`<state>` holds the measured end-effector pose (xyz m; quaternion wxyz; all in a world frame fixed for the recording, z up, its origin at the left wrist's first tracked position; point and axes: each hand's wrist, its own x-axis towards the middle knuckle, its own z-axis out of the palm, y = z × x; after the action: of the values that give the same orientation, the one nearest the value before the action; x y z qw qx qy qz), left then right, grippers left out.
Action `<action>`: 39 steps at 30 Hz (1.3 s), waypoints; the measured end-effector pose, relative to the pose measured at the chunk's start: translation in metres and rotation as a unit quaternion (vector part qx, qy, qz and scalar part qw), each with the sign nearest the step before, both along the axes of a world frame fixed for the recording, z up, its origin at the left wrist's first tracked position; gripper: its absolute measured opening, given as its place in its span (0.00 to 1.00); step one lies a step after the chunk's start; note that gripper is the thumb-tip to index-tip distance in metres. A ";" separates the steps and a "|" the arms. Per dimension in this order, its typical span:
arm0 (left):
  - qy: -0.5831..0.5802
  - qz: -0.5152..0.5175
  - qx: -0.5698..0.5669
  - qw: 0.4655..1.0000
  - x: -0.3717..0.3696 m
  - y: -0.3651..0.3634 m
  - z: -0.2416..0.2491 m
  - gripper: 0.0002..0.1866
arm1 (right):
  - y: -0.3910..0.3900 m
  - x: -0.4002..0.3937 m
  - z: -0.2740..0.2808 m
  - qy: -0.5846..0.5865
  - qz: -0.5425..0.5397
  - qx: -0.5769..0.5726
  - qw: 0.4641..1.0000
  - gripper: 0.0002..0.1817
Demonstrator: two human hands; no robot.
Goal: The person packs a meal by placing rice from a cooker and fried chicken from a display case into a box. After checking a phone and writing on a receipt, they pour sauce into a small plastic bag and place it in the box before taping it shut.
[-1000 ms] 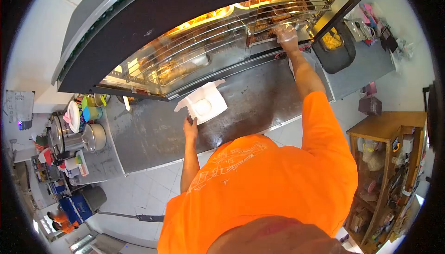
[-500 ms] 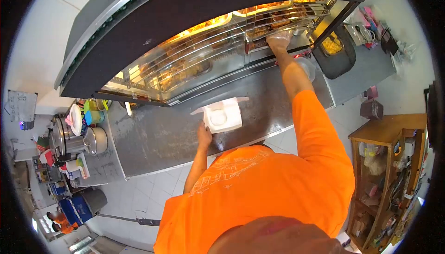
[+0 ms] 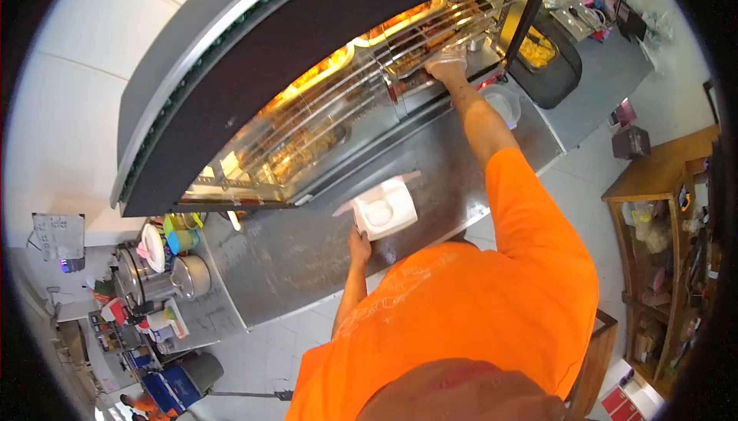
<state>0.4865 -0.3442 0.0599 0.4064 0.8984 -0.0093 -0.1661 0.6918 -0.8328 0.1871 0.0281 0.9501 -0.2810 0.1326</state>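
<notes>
A white takeaway box (image 3: 384, 209) lies with its lid folded back on the dark metal counter, and a rounded pale shape shows in its base. My left hand (image 3: 359, 244) grips the box's near left edge between thumb and fingers. My right arm stretches into the glass food warmer (image 3: 338, 156). In a clear plastic glove, my right hand (image 3: 447, 66) is at the right end of the warmer, beside the wire racks and browned pieces of food. Its fingertips are blurred among the racks, and I cannot tell what they hold.
A clear plastic tub (image 3: 501, 104) stands right of my forearm. Beyond it is a black tray (image 3: 555, 75) with yellow food. Metal pots (image 3: 190, 276) and colourful containers (image 3: 182, 238) crowd the left end. A wooden shelf unit (image 3: 653, 167) stands at right. Another person in orange (image 3: 144, 403) is far off, lower left.
The whole view has tilted and shifted. My right hand has moved slightly within the warmer's right end, while my left hand stays on the box edge.
</notes>
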 end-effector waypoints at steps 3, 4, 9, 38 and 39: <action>-0.030 -0.012 -0.015 0.999 -0.004 0.004 0.002 0.22 | 0.006 0.000 0.044 0.069 0.047 0.003 0.997 0.33; -0.034 -0.013 -0.008 0.999 -0.003 0.005 0.002 0.22 | 0.002 0.003 0.041 0.074 0.048 0.002 0.996 0.33; 0.006 -0.011 0.007 1.000 -0.008 0.007 0.010 0.21 | -0.002 0.008 0.040 0.239 0.043 0.060 0.968 0.34; 0.110 0.066 -0.157 0.979 -0.003 -0.017 -0.025 0.22 | 0.024 -0.044 0.019 -0.159 0.123 0.019 0.979 0.20; 0.090 0.068 -0.190 0.975 -0.003 -0.019 -0.033 0.22 | 0.023 -0.048 0.013 -0.203 0.141 0.021 0.969 0.22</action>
<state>0.4831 -0.3635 0.0265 0.5793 0.7846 0.0570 -0.2136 0.6433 -0.8096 0.1999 -0.0687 0.9338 -0.1468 0.3189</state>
